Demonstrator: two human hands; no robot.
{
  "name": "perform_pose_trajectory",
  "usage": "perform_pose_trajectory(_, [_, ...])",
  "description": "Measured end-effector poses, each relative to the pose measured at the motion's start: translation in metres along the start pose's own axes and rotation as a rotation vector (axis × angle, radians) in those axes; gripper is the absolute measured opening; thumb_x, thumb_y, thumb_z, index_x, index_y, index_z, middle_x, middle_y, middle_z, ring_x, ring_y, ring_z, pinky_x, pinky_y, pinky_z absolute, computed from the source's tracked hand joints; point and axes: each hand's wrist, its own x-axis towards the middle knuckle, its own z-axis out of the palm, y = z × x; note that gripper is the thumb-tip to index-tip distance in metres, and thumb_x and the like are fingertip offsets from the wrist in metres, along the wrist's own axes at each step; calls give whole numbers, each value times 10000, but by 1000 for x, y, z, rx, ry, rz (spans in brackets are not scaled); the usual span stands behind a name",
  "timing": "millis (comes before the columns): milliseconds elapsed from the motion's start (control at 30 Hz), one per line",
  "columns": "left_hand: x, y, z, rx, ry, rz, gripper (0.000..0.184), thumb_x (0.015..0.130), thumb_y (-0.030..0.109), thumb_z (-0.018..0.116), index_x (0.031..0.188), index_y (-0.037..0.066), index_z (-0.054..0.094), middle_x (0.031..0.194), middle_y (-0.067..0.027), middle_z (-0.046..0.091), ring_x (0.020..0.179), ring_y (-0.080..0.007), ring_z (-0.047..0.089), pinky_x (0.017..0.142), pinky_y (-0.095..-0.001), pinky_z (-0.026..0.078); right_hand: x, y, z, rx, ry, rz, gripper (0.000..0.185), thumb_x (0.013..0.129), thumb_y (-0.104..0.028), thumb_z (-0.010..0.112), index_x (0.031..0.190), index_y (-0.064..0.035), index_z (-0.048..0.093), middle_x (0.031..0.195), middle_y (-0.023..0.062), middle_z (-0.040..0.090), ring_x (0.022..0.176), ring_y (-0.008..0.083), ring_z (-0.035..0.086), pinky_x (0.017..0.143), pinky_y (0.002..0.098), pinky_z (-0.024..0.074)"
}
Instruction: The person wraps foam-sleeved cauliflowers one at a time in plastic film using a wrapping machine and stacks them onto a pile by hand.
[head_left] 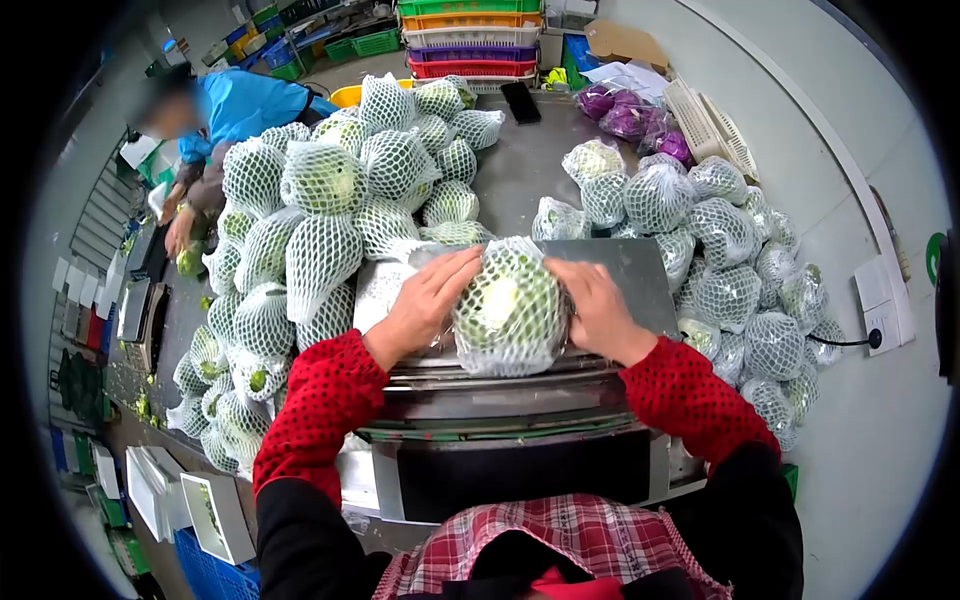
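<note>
touching netted cabbage | left hand, right hand | metal machine beneath

A produce-packing workroom is indicated: net-sleeved vegetables are heaped on a grey table, film-wrapped ones are piled opposite, and coloured crates are stacked behind.

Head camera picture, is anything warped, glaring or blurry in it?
In the head view, the wall at right bows and the corners go black; in the head view, glare streaks the metal machine and plastic-wrapped pile; also in the head view, the other person's head is blurred, while the netted vegetable looks fairly sharp.
</note>
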Motion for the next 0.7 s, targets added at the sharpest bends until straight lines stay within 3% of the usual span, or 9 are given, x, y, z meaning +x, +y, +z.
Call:
perform_pose_trajectory(133, [-5, 38, -31, -340, 41, -71, 642, 619, 145, 742, 1230, 42, 569, 1104, -157, 657, 964, -323, 653, 833, -373, 528, -12, -29, -35, 159, -183, 177, 634, 647, -53, 670, 1253, -39, 486, 1094, 139, 605, 971, 324, 568, 840, 393, 423])
perform_pose_trajectory(267, [-49, 124, -70, -730, -108, -506, 639, 595, 231, 848, 1127, -41, 620, 917, -143, 702, 818, -203, 693, 743, -299, 522, -43, -88, -68, 456, -373, 207, 528, 733, -160, 717, 1210, -22, 536, 988, 187, 641, 891, 362, 620, 751, 400, 483])
perform_pose_trajectory(367, [-113, 186, -48, -1118, -115, -805, 508, 676, 177, 807, 1066, -85, 615, 877, -118, 695, 768, -185, 680, 705, -300, 526, -104, -122, -65, 825, -650, 548, 346, 889, -170, 599, 1189, 0, 563, 944, 180, 685, 839, 287, 683, 744, 342, 518])
perform_pose_trajectory(400, [-126, 200, -43, -1217, -80, -942, 438, 724, 180, 778, 1039, -83, 624, 872, -124, 687, 749, -186, 675, 689, -304, 527, -123, -124, -64, 1103, -771, 1014, 287, 957, -155, 493, 1158, 31, 579, 943, 170, 688, 853, 240, 679, 773, 335, 529])
perform_pose_trajectory(433, [-156, 203, -35, -1486, -251, -1294, 326, 857, 200, 643, 1045, -66, 617, 883, -161, 676, 777, -221, 674, 682, -322, 532, -139, -126, -67, 1364, -651, 1157, 293, 970, -156, 465, 1155, 43, 575, 943, 170, 683, 849, 237, 676, 778, 331, 535])
perform_pose_trajectory(467, [-177, 205, -29, -2015, -46, -1412, 337, 924, 245, 541, 1098, -41, 577, 941, -201, 657, 809, -258, 672, 675, -339, 544, -149, -130, -71, 1615, -511, 1292, 302, 983, -158, 438, 1152, 56, 570, 943, 170, 678, 845, 234, 674, 783, 326, 541])
perform_pose_trajectory(533, [-166, 234, -48, -2114, 372, -1391, 371, 970, 267, 458, 1158, -47, 520, 978, -195, 644, 831, -282, 672, 671, -349, 553, -148, -156, -77, 1517, -374, 1308, 277, 971, -114, 466, 1129, 96, 556, 925, 206, 663, 857, 265, 679, 770, 352, 559])
perform_pose_trajectory(600, [-164, 260, -44, -1614, 338, -1579, 405, 999, 313, 349, 1130, -22, 534, 944, -187, 630, 701, -296, 662, 638, -359, 553, -151, -175, -79, 1260, -226, 1111, 260, 965, -79, 462, 1149, 86, 543, 933, 202, 663, 827, 278, 685, 726, 360, 572])
perform_pose_trajectory(700, [-171, 284, -46, -1300, 435, -1514, 250, 975, 223, 488, 910, -9, 554, 738, -122, 609, 598, -197, 609, 535, -306, 503, -155, -159, -79, 1095, -121, 1151, 223, 981, -103, 449, 1074, 69, 556, 815, 175, 656, 661, 240, 678, 577, 315, 575])
